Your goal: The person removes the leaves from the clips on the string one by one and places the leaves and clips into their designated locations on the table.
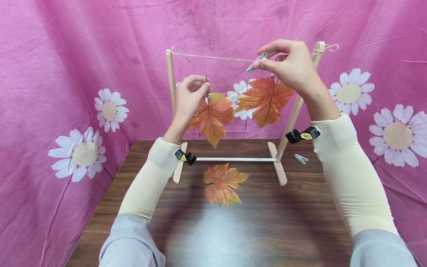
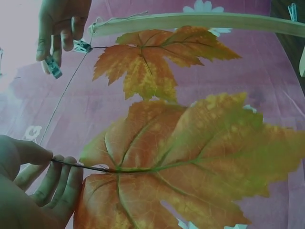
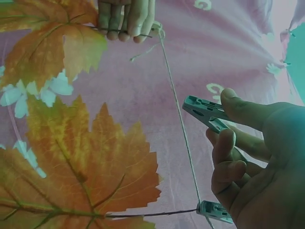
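Observation:
My left hand (image 1: 192, 94) pinches the dark stem of an orange maple leaf (image 1: 213, 118), which hangs below the string (image 1: 217, 57). In my right hand (image 1: 293, 63), thumb and fingers grip a grey clothespin (image 3: 205, 109) close beside the string. A second leaf (image 1: 267, 100) hangs near the right post, its stem held to the string by another clothespin (image 3: 214, 210). In the left wrist view, the held leaf (image 2: 190, 162) fills the foreground, apart from the clipped one (image 2: 152, 52).
A wooden frame with a left post (image 1: 170, 79) and right post (image 1: 293, 111) carries the string. On the brown table (image 1: 186, 230) lie a third leaf (image 1: 223, 185) and, to the right, a loose clothespin (image 1: 301, 159). Pink cloth (image 1: 133, 37) with white flowers hangs behind.

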A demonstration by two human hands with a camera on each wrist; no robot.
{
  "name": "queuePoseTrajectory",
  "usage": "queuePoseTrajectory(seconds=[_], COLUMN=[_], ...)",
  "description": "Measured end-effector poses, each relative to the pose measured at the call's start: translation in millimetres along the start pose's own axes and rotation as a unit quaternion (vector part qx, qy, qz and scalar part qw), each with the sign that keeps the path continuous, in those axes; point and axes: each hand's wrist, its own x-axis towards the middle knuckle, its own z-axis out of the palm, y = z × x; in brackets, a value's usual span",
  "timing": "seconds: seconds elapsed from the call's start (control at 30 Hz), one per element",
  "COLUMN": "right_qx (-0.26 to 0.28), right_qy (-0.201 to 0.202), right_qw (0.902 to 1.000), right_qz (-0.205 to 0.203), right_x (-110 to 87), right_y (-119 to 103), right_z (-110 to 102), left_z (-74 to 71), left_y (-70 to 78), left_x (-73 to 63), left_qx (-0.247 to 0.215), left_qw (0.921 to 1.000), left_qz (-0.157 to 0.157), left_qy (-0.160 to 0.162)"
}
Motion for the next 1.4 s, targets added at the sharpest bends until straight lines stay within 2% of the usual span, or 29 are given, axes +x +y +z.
queuePoseTrajectory(seconds=[0.13, 0.3, 0.63, 1.0, 1.2, 1.4], right_qx=[-0.034, -0.036, -0.068, -0.091, -0.091, -0.079], right_qy=[-0.002, -0.003, -0.024, -0.028, -0.03, -0.012], right_qw=[0.9993, 0.9992, 0.9973, 0.9954, 0.9947, 0.9964], right_qz=[-0.012, -0.02, -0.013, 0.014, 0.037, 0.03], right_x=[-8.7, -20.1, -42.8, -69.7, -83.5, -95.8], right_y=[7.3, 15.9, 39.8, 73.5, 92.2, 111.2], right_z=[-0.8, -0.6, -2.5, -8.4, -11.9, -14.2], left_z=[-4.0, -9.2, -16.7, -25.3, -28.5, -30.7], left_y=[-0.9, -2.5, -12.8, -23.9, -29.2, -35.3], left_x=[-5.3, -12.2, -26.4, -40.2, -48.3, -56.0], left_qx=[0.001, -0.003, 0.03, 0.001, -0.016, -0.03], left_qw=[1.0, 0.9999, 0.9993, 0.9996, 0.9983, 0.9955], left_qz=[0.007, 0.017, 0.018, 0.005, -0.019, -0.043], left_qy=[0.001, 0.002, -0.011, -0.028, -0.053, -0.078])
